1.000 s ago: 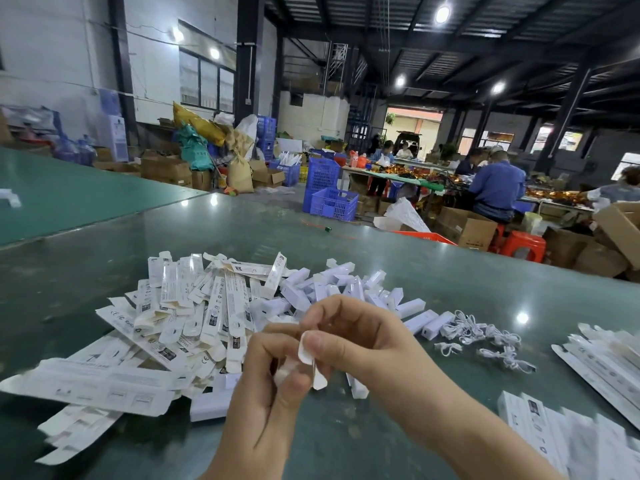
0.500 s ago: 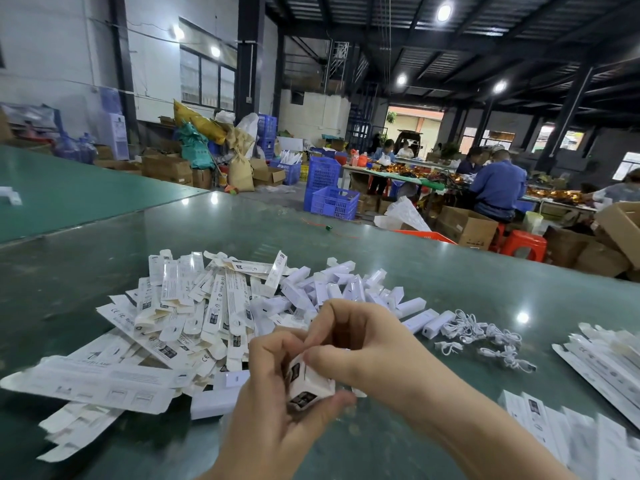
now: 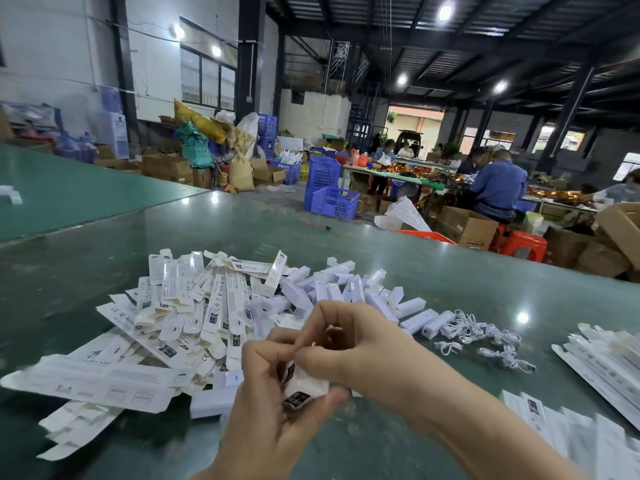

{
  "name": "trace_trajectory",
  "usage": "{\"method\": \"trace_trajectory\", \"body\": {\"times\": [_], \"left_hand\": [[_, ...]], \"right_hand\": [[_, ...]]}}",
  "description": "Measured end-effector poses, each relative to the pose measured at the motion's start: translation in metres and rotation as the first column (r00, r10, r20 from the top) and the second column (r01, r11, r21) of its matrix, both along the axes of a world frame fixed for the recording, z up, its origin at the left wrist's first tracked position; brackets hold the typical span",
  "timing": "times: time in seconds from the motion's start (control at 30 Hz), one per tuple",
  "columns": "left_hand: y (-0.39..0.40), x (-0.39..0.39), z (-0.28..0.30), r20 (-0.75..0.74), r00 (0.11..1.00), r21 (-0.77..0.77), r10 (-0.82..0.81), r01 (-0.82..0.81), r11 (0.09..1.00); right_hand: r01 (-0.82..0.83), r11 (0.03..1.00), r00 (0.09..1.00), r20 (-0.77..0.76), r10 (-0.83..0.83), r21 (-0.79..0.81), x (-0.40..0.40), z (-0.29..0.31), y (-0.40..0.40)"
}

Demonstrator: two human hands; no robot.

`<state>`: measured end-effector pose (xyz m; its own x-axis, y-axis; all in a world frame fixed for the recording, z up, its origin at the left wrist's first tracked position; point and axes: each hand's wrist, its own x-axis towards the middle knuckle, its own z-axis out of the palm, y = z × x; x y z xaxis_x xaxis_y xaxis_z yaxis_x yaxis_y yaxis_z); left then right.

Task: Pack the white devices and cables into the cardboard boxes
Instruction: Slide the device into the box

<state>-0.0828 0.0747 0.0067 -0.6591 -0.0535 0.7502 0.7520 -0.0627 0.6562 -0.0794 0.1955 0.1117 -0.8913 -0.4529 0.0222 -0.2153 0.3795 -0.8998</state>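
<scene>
Your left hand cups a small white box near the table's near edge, thumb curled under its printed end. Your right hand pinches at the box's top, fingers curled tight; what's between the fingertips is too small to tell. Flat box blanks are heaped just left of your hands, white devices piled behind them, cables to the right. More blanks run along the right edge. Bare green table lies open beyond the piles, and a strip between cables and right-hand blanks
</scene>
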Motion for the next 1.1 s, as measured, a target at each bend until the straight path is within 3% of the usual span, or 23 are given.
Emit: {"method": "trace_trajectory", "body": {"times": [0.2,0.4,0.7,0.93,1.1], "left_hand": [[0.001,0.001,0.004,-0.040,0.998,0.085,-0.056,0.060,0.995],[-0.001,0.003,0.011,-0.031,0.989,0.108,-0.145,0.147,0.983],[-0.004,0.000,0.007,0.038,0.987,0.127,-0.155,0.149,0.981],[-0.004,0.000,0.005,-0.023,0.993,0.128,-0.120,0.122,0.984],[-0.007,0.000,-0.001,-0.026,1.000,0.103,0.015,-0.012,0.995]], "right_hand": [[-0.150,0.963,0.980,0.097,0.175,-0.226,-0.004,-0.010,0.002],[-0.147,0.934,0.980,-0.175,0.093,-0.327,-0.010,-0.023,0.001],[-0.167,0.975,0.971,-0.195,0.137,-0.145,-0.014,-0.017,-0.001],[-0.194,0.945,0.978,-0.128,0.166,-0.263,-0.014,-0.028,0.002],[-0.197,0.970,0.971,-0.167,0.172,-0.145,-0.014,-0.025,0.001]]}}
